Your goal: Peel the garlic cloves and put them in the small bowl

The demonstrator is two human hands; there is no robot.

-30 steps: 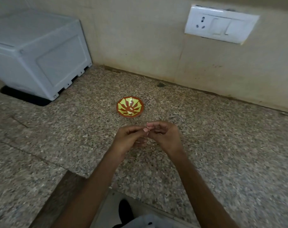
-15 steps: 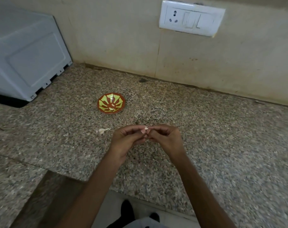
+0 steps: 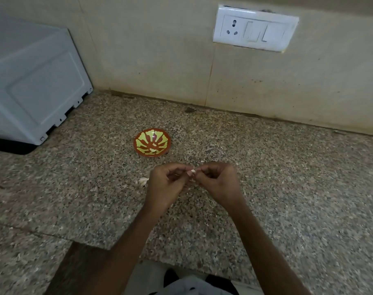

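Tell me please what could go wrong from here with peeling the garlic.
The clove is pinched only at the fingertips of the left hand and right hand, above the counter, not the bowl; it may slip and roll away.
The garlic piece lying beside the left hand could be knocked aside by the wrist.
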